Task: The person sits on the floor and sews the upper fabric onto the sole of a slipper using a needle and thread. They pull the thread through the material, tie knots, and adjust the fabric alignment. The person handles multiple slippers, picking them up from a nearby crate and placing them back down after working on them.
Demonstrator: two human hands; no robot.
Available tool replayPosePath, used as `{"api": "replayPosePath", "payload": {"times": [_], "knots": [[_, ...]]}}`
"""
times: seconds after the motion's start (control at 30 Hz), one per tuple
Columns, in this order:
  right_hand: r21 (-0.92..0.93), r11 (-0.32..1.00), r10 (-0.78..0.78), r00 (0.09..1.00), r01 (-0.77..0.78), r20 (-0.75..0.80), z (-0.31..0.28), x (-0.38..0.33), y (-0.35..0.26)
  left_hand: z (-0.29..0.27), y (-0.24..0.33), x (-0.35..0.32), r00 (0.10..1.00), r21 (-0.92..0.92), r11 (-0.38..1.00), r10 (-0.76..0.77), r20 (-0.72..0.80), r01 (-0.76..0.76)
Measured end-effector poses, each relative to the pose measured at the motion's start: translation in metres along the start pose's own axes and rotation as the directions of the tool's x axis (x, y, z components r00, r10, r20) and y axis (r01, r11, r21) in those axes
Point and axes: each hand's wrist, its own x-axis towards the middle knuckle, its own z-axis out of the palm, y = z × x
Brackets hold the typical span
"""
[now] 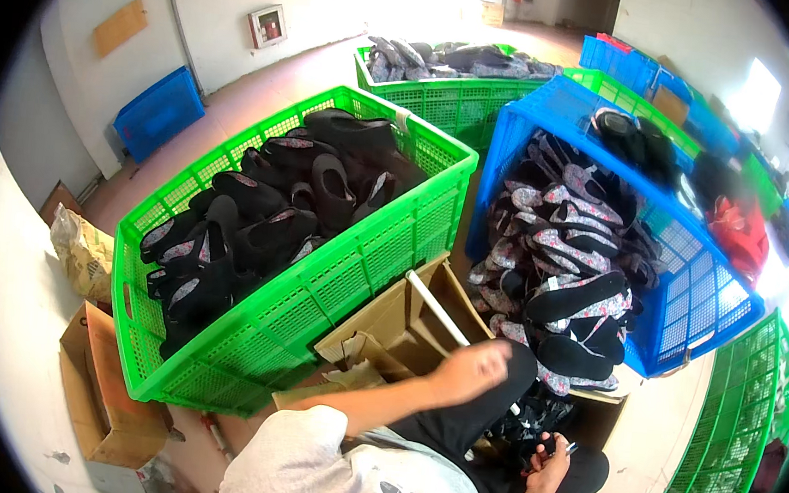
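Observation:
My left hand is raised over my left knee, beside an open cardboard box. Motion smears its fingers, so their grip cannot be made out. Low down near my right thigh, my right hand is closed around a small dark tool with a shiny tip, whose kind is unclear. Between my legs lies a heap of dark items, partly hidden by my knees. Just ahead, black shoes with flowery linings spill from a tipped blue crate.
At the left stands a green mesh crate full of black shoes. Behind it is another green crate of shoes. A white pole leans across the cardboard. More green crates stand right; an open carton sits at the lower left.

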Motion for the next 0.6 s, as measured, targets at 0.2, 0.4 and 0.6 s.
{"api": "replayPosePath", "payload": {"times": [0.2, 0.4, 0.6], "knots": [[-0.018, 0.997, 0.068, 0.997, -0.069, -0.031, 0.001, -0.004, -0.007, 0.075, -0.006, -0.027, 0.660, 0.440, 0.522, 0.379, 0.649, -0.731], [0.060, 0.992, 0.106, 0.992, -0.110, 0.064, -0.003, 0.004, -0.004, 0.103, -0.030, -0.037, 0.530, 0.346, 0.546, 0.221, 0.819, -0.763], [0.119, 0.987, 0.096, 0.988, -0.110, 0.121, -0.010, 0.001, -0.008, 0.121, -0.039, -0.040, 0.382, 0.320, 0.602, -0.027, 0.924, -0.732]]}}
